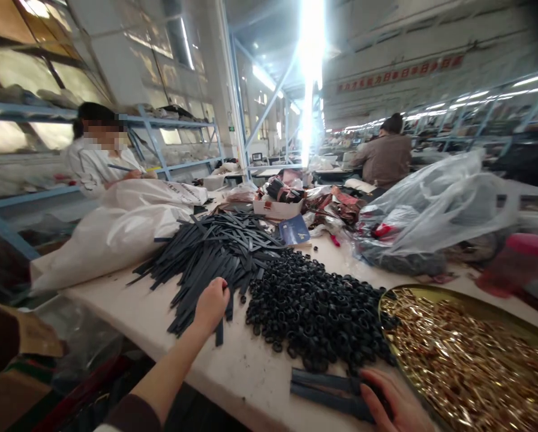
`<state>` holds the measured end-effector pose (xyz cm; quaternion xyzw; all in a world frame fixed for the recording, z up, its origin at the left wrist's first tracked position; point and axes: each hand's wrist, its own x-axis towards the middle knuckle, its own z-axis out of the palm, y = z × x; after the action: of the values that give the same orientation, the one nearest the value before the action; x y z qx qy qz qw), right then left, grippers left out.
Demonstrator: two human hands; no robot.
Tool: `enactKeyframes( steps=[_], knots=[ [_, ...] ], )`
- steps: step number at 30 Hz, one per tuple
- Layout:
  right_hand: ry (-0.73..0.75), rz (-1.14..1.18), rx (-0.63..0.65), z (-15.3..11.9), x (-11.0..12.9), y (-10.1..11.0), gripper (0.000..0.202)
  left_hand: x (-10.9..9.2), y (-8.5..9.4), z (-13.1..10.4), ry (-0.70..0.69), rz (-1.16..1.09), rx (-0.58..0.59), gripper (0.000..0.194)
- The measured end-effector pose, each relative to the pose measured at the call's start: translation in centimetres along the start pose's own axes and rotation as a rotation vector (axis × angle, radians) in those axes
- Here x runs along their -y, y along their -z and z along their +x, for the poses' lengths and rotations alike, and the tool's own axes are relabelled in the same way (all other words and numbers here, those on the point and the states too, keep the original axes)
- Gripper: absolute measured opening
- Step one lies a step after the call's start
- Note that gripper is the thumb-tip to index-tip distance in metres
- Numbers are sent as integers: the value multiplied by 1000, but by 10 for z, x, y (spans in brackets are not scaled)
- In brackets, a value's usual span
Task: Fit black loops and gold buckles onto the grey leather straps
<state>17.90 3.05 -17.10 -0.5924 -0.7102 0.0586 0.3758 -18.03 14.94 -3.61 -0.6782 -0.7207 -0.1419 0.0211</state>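
Note:
My left hand (pixel 212 304) is closed at the near edge of a heap of flat dark strips (pixel 219 240). Its fingers curl away from me, so what they hold, if anything, is hidden. One strip end (pixel 219 334) shows just beneath that hand. Close to the table's front edge, the thumb and fingers of my right hand (pixel 394 399) close around the right end of a few dark strips laid side by side (pixel 327 393). Between the hands and farther back spreads a pile of small black loops (pixel 318 306).
A round tray (pixel 388 336) of shiny gold-coloured metal pieces (pixel 471 354) stands at the right. White sacks (pixel 116 228) lie at the left; a clear plastic bag (pixel 435 204) sits at the back right. A blue booklet (pixel 294 230) lies behind the loops. Two people (pixel 102 150) work farther off.

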Motion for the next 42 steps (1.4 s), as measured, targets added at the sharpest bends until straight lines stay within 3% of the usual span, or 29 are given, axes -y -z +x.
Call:
enactKeyframes(
  steps=[3, 7, 10, 12, 14, 16, 19, 21, 24, 28, 37, 39, 42],
  knots=[
    [-127, 148, -124, 1, 40, 20, 32, -39, 8, -55, -189, -128, 85, 15],
    [-333, 650, 12, -7, 96, 38, 36, -85, 8, -138, -497, -319, 216, 21],
    [-436, 758, 118, -17, 118, 43, 29, -105, 5, -175, -400, -576, 320, 19],
    [-436, 785, 193, -23, 121, 46, 27, -113, 2, -186, -268, -826, 585, 21],
    [-402, 764, 271, -22, 115, 50, 28, -120, -2, -189, -111, -1066, 898, 20],
    [-346, 595, 247, -12, 101, 56, 29, -125, -4, -187, 96, -1252, 1045, 18],
    [-236, 100, 114, 16, 70, 62, 25, -131, -7, -182, 327, -1459, 1040, 19],
    [-169, -119, 123, 37, 52, 59, 21, -133, -9, -177, 384, -1539, 1047, 22],
    [-112, -206, 193, 58, 34, 47, 15, -136, -12, -170, 430, -1565, 1055, 22],
    [-88, -275, 252, 67, 24, 32, 13, -139, -17, -160, 481, -1569, 1074, 21],
    [-117, -258, 327, 74, 17, 35, 5, -148, -27, -139, 531, -1520, 1133, 21],
    [-206, -85, 298, 73, 22, 42, 11, -150, -29, -137, 492, -1501, 1137, 20],
    [-437, 434, 314, 63, 37, 51, 18, -154, -34, -136, 309, -1440, 1038, 18]
  ],
)
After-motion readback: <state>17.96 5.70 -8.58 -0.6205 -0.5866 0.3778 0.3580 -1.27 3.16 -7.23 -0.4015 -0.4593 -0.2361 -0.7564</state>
